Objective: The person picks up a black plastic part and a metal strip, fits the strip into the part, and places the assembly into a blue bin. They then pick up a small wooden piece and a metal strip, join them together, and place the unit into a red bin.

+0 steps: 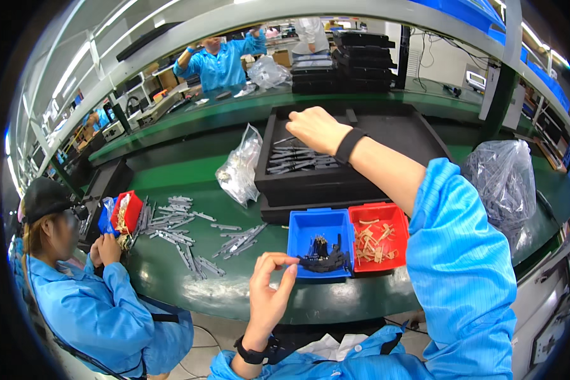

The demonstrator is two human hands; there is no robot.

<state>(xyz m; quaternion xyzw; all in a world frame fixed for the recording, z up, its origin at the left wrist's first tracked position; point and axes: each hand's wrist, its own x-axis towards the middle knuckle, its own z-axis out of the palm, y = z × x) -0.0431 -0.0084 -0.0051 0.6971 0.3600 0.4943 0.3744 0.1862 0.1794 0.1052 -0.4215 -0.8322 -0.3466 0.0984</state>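
My right hand (320,130) is over the left part of a black tray (386,183), its fingers curled and closed. One thin grey strip shows just below the fingers; the fingertips are partly hidden, and I cannot make out what they hold. Several grey strips (301,159) lie in the tray beneath my wrist. My left hand (269,294) is at the left edge of a blue bin (318,220), thumb and index finger apart and nothing visible between them. Small black parts (326,259) lie in that bin, close to the fingertips. Beside it, a red bin (396,218) holds tan pieces (373,244).
Loose grey strips (240,240) are spread over the green table (202,294). Clear plastic bags (240,166) flank the tray. At left a co-worker (88,297) handles something by a small red bin (128,212). Black trays (364,60) are stacked beyond.
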